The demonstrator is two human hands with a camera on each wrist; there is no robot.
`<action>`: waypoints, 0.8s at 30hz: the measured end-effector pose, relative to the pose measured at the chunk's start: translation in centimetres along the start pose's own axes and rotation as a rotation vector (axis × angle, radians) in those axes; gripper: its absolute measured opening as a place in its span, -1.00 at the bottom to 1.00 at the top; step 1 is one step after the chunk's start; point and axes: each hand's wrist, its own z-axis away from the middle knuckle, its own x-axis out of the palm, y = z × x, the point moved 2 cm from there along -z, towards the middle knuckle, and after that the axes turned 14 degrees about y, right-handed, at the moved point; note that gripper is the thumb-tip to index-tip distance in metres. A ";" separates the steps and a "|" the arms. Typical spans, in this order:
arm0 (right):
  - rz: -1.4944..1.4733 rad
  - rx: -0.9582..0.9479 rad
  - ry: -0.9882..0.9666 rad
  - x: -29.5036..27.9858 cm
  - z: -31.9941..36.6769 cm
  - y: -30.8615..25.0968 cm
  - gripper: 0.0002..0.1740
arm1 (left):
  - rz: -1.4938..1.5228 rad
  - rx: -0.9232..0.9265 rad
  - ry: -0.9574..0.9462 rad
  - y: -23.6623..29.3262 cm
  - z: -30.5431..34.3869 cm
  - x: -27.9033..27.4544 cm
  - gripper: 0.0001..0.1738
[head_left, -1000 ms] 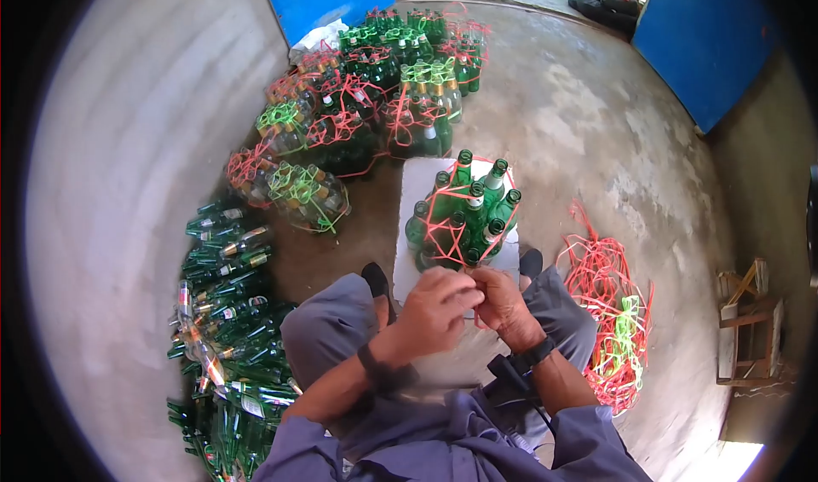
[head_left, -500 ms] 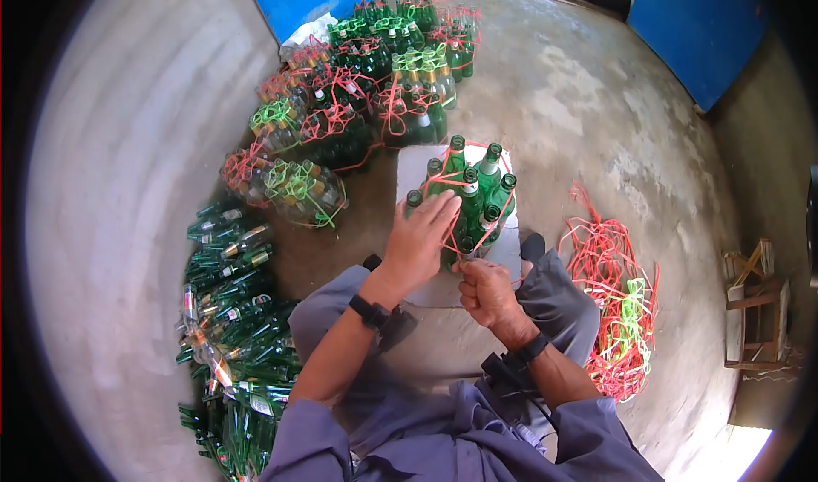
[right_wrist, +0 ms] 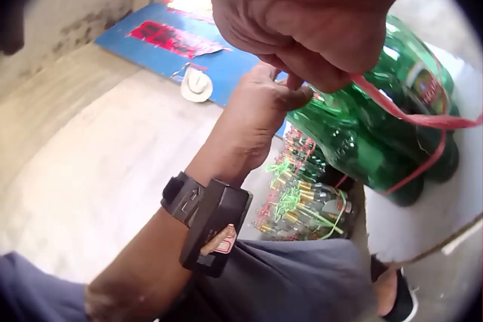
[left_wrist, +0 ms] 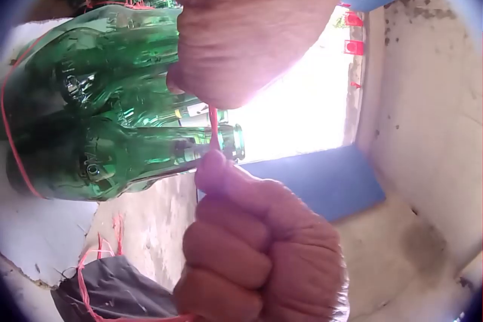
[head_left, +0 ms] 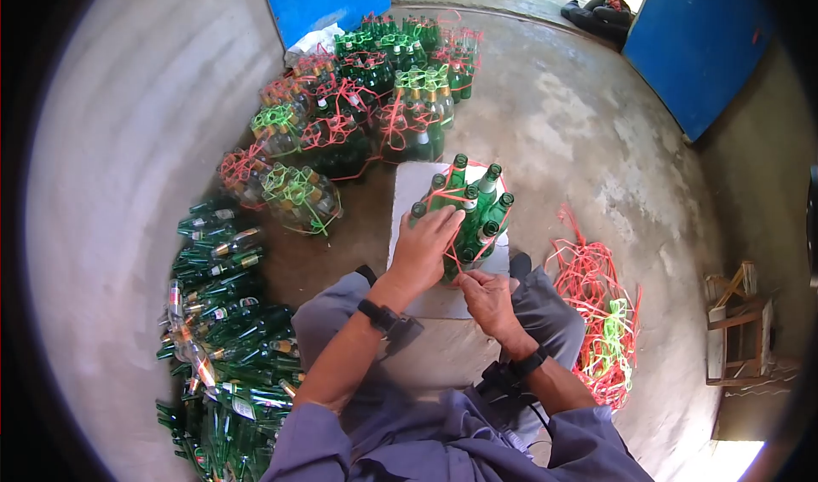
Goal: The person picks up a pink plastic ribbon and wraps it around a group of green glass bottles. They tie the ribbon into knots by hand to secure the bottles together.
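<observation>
A cluster of green glass bottles (head_left: 486, 194) stands upright in front of me, with red plastic strap (right_wrist: 423, 120) around their bodies and across their necks. My left hand (head_left: 422, 248) lies over the necks on the left side, its fingers extended towards the middle. At the near side of the cluster, my right hand (head_left: 492, 303) pinches the strap between thumb and curled fingers. In the left wrist view, a short taut length of strap (left_wrist: 213, 127) runs from under the left hand to the right thumb. The left thumb is mostly hidden in the head view.
Under the cluster is a white board (head_left: 407, 192). Loose bottles (head_left: 226, 311) are heaped along the left wall, with tied bundles (head_left: 298, 194) beyond them. A tangle of red and green strap (head_left: 596, 311) lies to the right, near a small wooden stool (head_left: 740, 329).
One second ago both hands met in front of the bottles. The left hand has since moved forward onto the bottle necks, while the right hand stays at the near side, holding the strap.
</observation>
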 end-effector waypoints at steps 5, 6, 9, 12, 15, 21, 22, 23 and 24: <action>0.235 -0.320 -0.020 -1.0 -1.5 -2.8 -0.84 | 0.049 0.005 0.050 0.0 0.0 -0.3 -0.22; 0.294 -0.379 -0.030 -1.1 -2.0 -3.0 -0.85 | 0.048 0.011 0.056 0.1 0.0 -0.3 -0.24; 0.332 -0.451 0.014 -1.2 -3.6 -3.7 -0.85 | 0.017 0.019 0.078 -0.1 0.2 0.2 -0.29; 0.390 -0.566 0.055 -0.8 -4.9 -3.8 -0.84 | 0.002 0.020 0.083 -0.2 0.2 0.2 -0.31; 0.423 -0.578 0.102 -0.5 -6.1 -3.3 -0.83 | 0.024 0.028 0.093 -0.2 0.1 0.3 -0.31; 0.400 -0.333 0.173 -1.5 -7.1 -2.5 -0.82 | 0.015 0.010 0.044 -0.2 0.1 0.2 -0.25; 0.415 -0.324 0.174 -1.9 -7.0 -2.0 -0.81 | 0.016 0.013 0.041 -0.2 0.1 0.3 -0.25; 0.429 -0.315 0.176 -2.2 -7.0 -1.4 -0.79 | 0.017 0.011 0.037 -0.3 0.1 0.4 -0.22; 0.427 -0.314 0.181 -2.4 -6.8 -0.9 -0.79 | 0.017 0.009 0.033 -0.3 0.0 0.4 -0.20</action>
